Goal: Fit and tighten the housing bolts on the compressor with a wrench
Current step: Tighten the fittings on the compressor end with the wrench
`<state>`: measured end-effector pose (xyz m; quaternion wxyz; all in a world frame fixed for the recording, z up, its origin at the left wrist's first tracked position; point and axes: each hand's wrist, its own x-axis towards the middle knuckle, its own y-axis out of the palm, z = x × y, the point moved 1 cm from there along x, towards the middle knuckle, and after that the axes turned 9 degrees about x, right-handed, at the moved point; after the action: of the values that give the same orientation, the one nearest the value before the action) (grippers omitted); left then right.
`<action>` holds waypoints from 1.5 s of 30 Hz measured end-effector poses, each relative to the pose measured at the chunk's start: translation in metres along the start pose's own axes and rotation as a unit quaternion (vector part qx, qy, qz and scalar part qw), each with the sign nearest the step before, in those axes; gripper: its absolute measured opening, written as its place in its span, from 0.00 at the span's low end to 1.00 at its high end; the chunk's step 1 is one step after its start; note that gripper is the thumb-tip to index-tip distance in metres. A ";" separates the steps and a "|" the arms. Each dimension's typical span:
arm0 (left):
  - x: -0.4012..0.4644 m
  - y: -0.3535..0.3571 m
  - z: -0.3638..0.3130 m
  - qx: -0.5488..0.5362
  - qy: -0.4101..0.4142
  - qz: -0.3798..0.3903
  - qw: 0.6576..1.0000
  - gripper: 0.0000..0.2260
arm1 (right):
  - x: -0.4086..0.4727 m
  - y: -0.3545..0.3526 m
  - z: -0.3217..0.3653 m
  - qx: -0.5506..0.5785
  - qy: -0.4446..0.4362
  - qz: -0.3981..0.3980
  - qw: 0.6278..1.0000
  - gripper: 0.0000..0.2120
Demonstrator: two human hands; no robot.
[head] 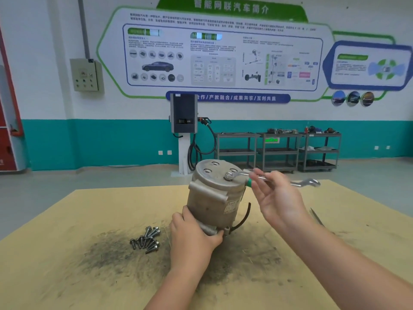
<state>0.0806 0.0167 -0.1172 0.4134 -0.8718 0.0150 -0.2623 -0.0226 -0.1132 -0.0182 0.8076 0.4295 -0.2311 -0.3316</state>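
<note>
Lighting: bright, even, diffuse indoor light; source not in view. Shadows: faint and soft on the surface (67, 253). Glare: small highlights on the wrench (299, 182). Blur: right hand (277, 198) fingertips and wrench smeared by motion; wall poster (223, 54) text soft and mostly illegible. Distortion: wide-angle bending, strongest at the edges, where wall lines and the floor (55, 184) curve.
</note>
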 end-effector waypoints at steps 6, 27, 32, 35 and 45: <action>0.002 -0.005 0.009 -0.012 -0.002 0.033 0.999 0.33 | -0.042 0.001 -0.019 -0.428 -0.433 0.258 0.750 0.07; 0.012 -0.010 0.019 -0.051 0.019 0.046 0.997 0.36 | 0.062 0.077 0.004 -0.349 0.237 -0.016 0.907 0.06; 0.010 -0.010 0.007 -0.048 0.021 0.031 0.998 0.36 | 0.019 0.020 0.006 -0.042 0.114 -0.038 0.992 0.05; 0.004 -0.010 0.004 -0.030 0.008 0.022 0.999 0.34 | -0.018 -0.008 -0.005 -0.090 -0.025 0.075 0.993 0.05; 0.006 -0.004 0.016 -0.054 -0.005 0.024 0.998 0.31 | -0.038 0.096 -0.059 -0.750 -0.382 0.426 0.332 0.06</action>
<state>0.0923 0.0299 -0.1200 0.3715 -0.8936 0.0481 -0.2472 0.0225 -0.0141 0.0287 0.6434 -0.6879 -0.3197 -0.1035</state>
